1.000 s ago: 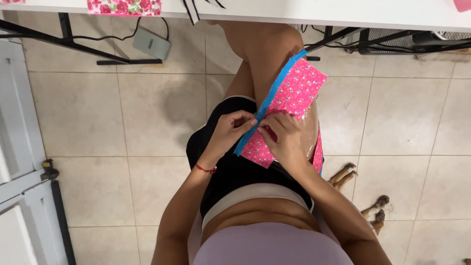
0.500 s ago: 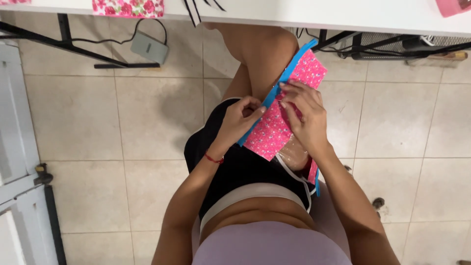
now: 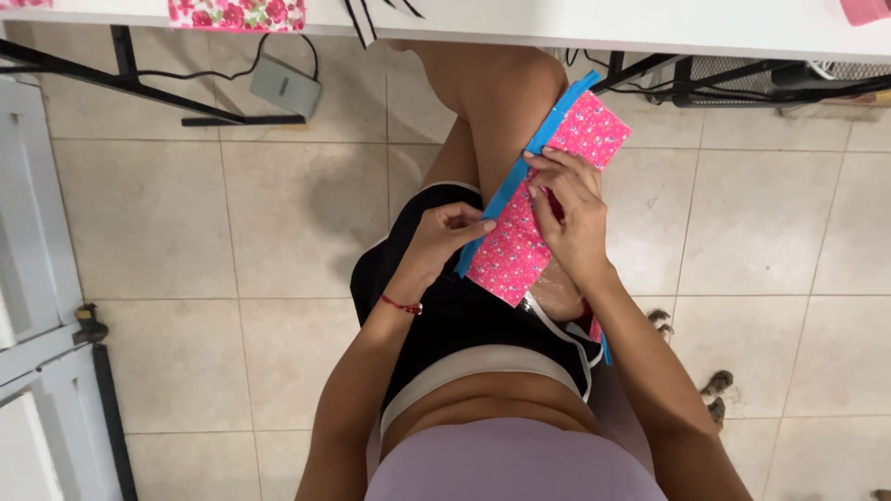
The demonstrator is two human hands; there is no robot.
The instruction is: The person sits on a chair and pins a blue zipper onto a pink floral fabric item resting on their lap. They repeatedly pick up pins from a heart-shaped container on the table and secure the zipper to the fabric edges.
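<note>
Head view: the pink patterned fabric piece (image 3: pixel 543 199) with its blue edge strip (image 3: pixel 520 181) is laid along the raised thigh, and the right hand (image 3: pixel 566 209) is shown shifted up the cloth from its place a second earlier, suggesting progress along the edging. The right hand's fingers are pressed flat on the fabric, while the left hand (image 3: pixel 445 237) is pinched shut on the strip's lower end, wrist bent inward over the black shorts (image 3: pixel 445 315).

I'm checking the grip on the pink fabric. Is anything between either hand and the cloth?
Nothing visible. The left hand pinches the blue edge strip near its lower end, and the right hand lies flat on the pink patterned fabric on the lap.
</note>
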